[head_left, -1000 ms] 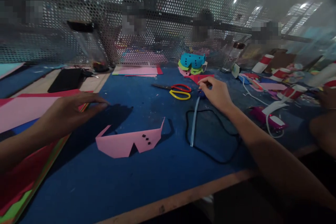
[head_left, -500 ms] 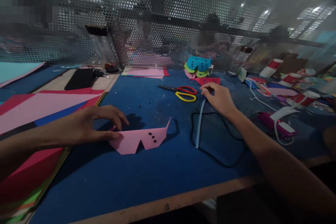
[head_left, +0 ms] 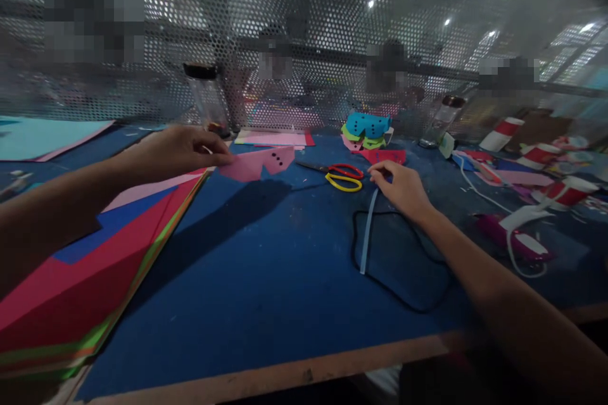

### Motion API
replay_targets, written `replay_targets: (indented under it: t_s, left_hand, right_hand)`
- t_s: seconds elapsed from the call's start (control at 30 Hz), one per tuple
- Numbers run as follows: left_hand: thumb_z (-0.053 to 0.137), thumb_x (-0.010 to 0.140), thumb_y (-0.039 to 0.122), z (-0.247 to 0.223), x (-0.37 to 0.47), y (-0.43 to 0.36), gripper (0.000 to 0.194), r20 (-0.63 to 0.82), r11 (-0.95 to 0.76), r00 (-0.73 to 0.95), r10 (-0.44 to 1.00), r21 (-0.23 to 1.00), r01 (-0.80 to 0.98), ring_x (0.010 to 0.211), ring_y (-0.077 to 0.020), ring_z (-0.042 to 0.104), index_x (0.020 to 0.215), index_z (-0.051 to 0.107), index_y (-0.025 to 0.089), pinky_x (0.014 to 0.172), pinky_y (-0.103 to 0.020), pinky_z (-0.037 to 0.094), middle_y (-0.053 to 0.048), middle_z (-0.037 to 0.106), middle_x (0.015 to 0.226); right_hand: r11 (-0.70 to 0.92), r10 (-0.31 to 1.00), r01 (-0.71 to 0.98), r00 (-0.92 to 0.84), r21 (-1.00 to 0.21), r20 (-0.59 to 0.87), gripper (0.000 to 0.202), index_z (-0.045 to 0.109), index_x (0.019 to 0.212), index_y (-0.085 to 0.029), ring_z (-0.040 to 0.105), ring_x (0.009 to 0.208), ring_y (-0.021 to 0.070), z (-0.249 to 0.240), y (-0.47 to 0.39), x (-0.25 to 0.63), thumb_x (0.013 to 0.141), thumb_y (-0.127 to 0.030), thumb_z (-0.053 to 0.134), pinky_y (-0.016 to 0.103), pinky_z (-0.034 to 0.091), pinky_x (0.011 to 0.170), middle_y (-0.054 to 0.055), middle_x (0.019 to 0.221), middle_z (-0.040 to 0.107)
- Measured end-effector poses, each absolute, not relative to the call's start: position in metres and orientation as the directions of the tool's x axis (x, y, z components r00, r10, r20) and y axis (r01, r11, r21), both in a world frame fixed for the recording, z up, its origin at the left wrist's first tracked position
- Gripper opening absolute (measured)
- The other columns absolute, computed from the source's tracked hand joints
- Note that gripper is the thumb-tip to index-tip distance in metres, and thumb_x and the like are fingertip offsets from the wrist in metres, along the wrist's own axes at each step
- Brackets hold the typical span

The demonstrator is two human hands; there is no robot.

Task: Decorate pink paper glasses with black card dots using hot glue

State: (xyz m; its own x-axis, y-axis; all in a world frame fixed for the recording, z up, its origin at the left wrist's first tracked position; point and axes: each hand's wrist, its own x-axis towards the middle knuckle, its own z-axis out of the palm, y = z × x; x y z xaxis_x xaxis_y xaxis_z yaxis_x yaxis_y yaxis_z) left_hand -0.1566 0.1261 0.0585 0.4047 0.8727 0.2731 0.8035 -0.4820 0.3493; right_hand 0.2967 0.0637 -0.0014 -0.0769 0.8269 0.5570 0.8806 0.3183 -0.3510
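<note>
My left hand (head_left: 202,149) is closed, pinching the left end of a pink paper mask (head_left: 242,164). The mask is in the air, its shadow falling on the blue table below; a notch is cut in its lower edge and a few black dots sit at its right side. My right hand (head_left: 399,186) rests on the table with thumb and fingertips pressed together. What they hold is too small to make out. A narrow pale strip (head_left: 368,234) runs from under this hand toward me, across a loop of black cord (head_left: 394,288). Scissors (head_left: 342,177) with red and yellow handles lie between the hands.
Coloured paper sheets (head_left: 142,234) are stacked at left. Stacked paper masks (head_left: 368,126) and a red paper piece (head_left: 387,156) lie at the back. Jars (head_left: 206,98) stand by the perforated screen (head_left: 323,19). A purple glue gun (head_left: 515,237) and paper cups (head_left: 567,192) are at right.
My left hand has lifted the pink mask off the table and moved it up and away from me. My right hand stays by the strip. The view has shifted slightly.
</note>
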Motion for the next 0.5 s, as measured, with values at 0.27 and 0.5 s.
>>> replay_targets:
  t_s: [0.27, 0.5]
  left_hand:
    - [0.059, 0.085, 0.05, 0.042, -0.149, 0.186, 0.037, 0.276, -0.513, 0.443, 0.853, 0.285, 0.81, 0.08, -0.0146, 0.063, 0.093, 0.075, 0.018, 0.074, -0.028, 0.045, -0.003, 0.076, 0.087]
    - [0.057, 0.087, 0.054, 0.018, -0.159, 0.2, 0.047, 0.298, -0.484, 0.4, 0.866, 0.306, 0.82, 0.077, -0.011, 0.058, 0.096, 0.076, 0.012, 0.076, -0.025, 0.043, -0.003, 0.076, 0.089]
  right_hand:
    - [0.336, 0.841, 0.885, -0.128, -0.322, 0.526, 0.018, 0.073, 0.097, -0.022, 0.072, 0.08, 0.0211, -0.004, 0.064, 0.298, 0.09, -0.026, 0.057, 0.033, 0.05, 0.077, 0.003, 0.084, 0.077]
    - [0.345, 0.842, 0.886, -0.146, -0.31, 0.52, 0.019, 0.074, 0.098, -0.021, 0.072, 0.081, 0.0214, -0.002, 0.061, 0.295, 0.09, -0.025, 0.056, 0.033, 0.05, 0.077, 0.004, 0.085, 0.077]
